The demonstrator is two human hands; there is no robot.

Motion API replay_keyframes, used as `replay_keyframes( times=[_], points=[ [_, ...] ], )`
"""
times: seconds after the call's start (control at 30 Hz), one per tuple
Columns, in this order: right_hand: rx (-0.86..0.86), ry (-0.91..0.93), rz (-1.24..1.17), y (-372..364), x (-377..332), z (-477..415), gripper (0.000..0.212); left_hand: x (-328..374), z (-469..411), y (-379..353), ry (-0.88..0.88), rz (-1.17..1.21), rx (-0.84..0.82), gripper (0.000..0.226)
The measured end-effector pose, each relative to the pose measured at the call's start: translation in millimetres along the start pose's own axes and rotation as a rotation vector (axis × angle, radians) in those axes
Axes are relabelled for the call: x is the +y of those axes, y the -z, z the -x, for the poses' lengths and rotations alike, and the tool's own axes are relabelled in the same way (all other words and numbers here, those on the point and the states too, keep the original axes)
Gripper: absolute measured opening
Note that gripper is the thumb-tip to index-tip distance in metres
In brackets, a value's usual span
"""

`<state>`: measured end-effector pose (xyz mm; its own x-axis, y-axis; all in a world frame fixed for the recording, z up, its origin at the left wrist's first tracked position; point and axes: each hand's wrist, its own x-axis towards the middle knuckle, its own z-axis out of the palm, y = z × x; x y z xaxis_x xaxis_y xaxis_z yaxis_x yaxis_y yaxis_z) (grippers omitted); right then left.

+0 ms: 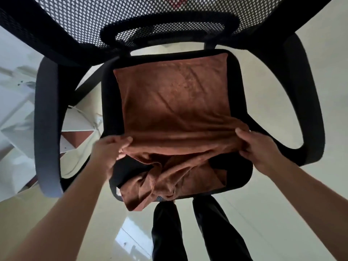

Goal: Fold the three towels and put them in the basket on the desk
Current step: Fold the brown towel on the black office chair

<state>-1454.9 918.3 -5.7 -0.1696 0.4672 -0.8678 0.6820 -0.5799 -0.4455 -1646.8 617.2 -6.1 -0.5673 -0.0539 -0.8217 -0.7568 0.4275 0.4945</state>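
A brown towel [175, 102] lies spread flat over the black seat of an office chair [109, 102]. My left hand [111, 149] pinches its near left edge and my right hand [258, 147] pinches its near right edge, lifting a fold just above the seat. Under that raised edge, more crumpled brown towel cloth [150, 187] hangs over the seat's front lip. How many towels make up the crumpled heap I cannot tell. No basket or desk is in view.
The chair's mesh backrest [150, 19] rises at the top, with armrests at left [47, 129] and right [308, 102]. White furniture panels [17, 113] stand on the left. My dark-trousered legs [199, 232] stand on the pale glossy floor below the seat.
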Motion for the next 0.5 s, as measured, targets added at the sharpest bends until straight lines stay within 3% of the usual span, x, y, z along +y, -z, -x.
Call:
replay_keyframes(
  times=[0.13, 0.23, 0.3, 0.37, 0.43, 0.5],
  points=[
    [0.016, 0.089, -0.012, -18, -47, -23, 0.016, 40, -40, -3, -0.018, 0.219, 0.027, 0.016],
    [-0.039, 0.082, 0.045, -36, -61, -39, 0.042, 51, -63, -8, -0.029, 0.27, 0.036, 0.041],
    [-0.031, 0.046, 0.106, -41, -54, -38, 0.048, 41, -58, -16, 0.005, 0.153, 0.112, 0.058],
    [-0.008, -0.013, 0.124, -43, -36, -30, 0.042, 17, -36, -26, -0.013, -0.046, 0.254, 0.055],
    [-0.034, -0.071, 0.138, -45, -13, -18, 0.04, -14, -13, -36, -0.02, -0.248, 0.278, 0.061],
    [-0.11, -0.093, 0.176, -52, 11, -6, 0.033, -39, 4, -45, -0.019, -0.302, 0.257, 0.047]
  ],
)
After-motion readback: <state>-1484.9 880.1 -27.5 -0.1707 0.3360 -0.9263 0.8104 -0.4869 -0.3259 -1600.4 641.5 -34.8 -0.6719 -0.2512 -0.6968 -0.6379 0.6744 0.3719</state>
